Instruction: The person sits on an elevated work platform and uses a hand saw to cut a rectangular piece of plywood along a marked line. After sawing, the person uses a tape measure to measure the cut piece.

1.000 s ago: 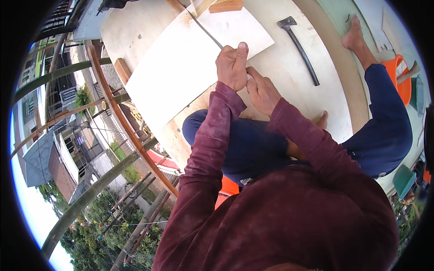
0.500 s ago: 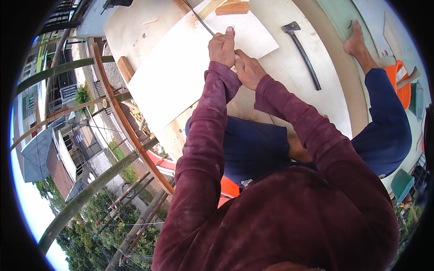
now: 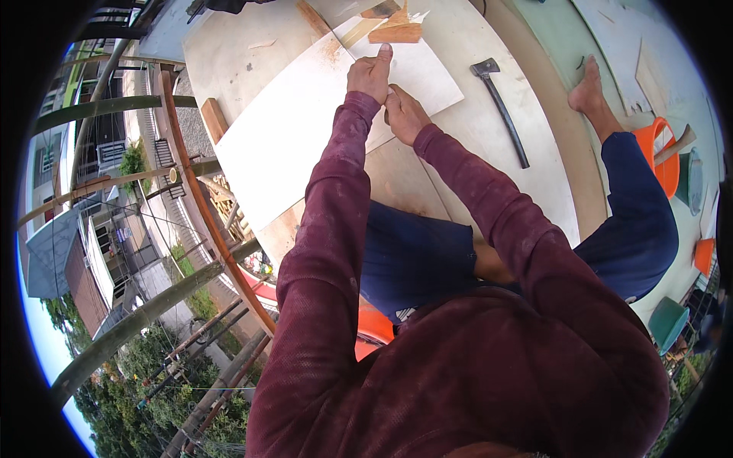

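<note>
My left hand (image 3: 370, 72) is closed, thumb stretched forward, above a white sheet (image 3: 282, 126). Just behind it, my right hand (image 3: 407, 113) is closed too, its fingers close against the left. Both grip what looks like a handsaw; a brown bit of its handle (image 3: 387, 117) shows by the right hand, and the rest is mostly hidden. A thin line runs forward from the left hand through the sheet, with reddish sawdust (image 3: 330, 52) beside it. Ahead of the hands lies a brown wood block (image 3: 395, 33) on the sheet.
A hatchet (image 3: 500, 107) with a black handle lies right of the sheet on the pale board (image 3: 534, 175). My bare foot (image 3: 586, 88) is farther right, near an orange bucket (image 3: 657, 156). On the left, a wooden rail (image 3: 191, 172) borders a drop toward houses and trees.
The view has shifted slightly. My hands have moved a little forward over the sheet, still together. The dark blade, plain ahead of the left hand before, is now barely visible.
</note>
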`<state>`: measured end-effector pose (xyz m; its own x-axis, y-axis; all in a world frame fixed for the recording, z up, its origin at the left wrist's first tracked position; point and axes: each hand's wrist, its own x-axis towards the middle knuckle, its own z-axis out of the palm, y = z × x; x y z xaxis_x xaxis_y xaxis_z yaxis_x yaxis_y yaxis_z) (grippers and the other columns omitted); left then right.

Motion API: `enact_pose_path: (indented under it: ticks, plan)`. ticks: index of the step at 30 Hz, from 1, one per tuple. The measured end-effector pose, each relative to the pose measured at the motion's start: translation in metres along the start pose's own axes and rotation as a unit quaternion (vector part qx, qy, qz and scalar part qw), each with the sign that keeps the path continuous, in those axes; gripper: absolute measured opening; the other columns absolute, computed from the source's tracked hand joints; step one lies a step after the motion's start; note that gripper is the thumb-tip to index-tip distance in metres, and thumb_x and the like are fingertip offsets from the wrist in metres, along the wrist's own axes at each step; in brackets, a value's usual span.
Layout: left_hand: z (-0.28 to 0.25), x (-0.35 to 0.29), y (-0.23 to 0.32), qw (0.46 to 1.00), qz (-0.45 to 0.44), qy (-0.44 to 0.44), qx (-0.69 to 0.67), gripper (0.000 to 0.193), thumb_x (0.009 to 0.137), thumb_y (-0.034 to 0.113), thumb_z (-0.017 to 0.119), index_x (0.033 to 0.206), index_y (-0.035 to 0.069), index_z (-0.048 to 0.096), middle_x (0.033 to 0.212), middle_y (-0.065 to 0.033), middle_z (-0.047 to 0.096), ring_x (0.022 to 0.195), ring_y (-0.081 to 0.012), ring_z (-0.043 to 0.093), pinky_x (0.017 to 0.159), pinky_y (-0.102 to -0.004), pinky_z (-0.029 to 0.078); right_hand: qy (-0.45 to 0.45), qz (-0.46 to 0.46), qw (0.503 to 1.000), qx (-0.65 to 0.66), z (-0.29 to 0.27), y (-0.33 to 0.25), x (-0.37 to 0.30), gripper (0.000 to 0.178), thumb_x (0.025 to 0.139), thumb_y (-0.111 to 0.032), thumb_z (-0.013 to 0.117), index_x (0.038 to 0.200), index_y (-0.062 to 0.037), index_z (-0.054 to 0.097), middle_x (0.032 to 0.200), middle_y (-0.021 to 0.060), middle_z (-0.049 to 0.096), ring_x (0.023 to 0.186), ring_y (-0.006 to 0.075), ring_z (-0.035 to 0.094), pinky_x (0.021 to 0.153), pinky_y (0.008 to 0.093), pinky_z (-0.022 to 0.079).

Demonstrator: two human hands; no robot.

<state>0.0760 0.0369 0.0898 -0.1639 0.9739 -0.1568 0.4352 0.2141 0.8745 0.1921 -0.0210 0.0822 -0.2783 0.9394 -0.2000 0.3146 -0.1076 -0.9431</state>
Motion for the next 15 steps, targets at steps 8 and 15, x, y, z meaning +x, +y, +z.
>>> enact_pose_path:
  ticks: [8, 15]
  plan:
    - [0.019, -0.105, 0.019, 0.995, 0.103, 0.008, -0.004, 0.07, 0.102, 0.051, 0.048, 0.055, -0.001, 0.053, 0.057, -0.0146, 0.047, 0.066, -0.0269, 0.043, 0.067, -0.0412, 0.041, -0.054, 0.019, 0.998, 0.016, -0.022, 0.005, -0.101, 0.043, 0.106, -0.036, 0.031, 0.124, -0.0031, 0.052, 0.082, 0.0258, 0.065, 0.08, 0.047, 0.064, 0.073, 0.0509, 0.047]
    - [0.003, -0.027, -0.013, 0.999, 0.044, -0.018, -0.017, 0.071, 0.1, 0.052, 0.05, 0.06, -0.007, 0.052, 0.064, -0.0207, 0.051, 0.064, -0.0297, 0.048, 0.067, -0.0433, 0.043, 0.003, -0.038, 0.999, -0.009, 0.005, 0.018, -0.032, 0.043, 0.106, -0.037, 0.031, 0.113, 0.0009, 0.051, 0.067, 0.0098, 0.053, 0.06, 0.023, 0.052, 0.064, 0.0369, 0.045]
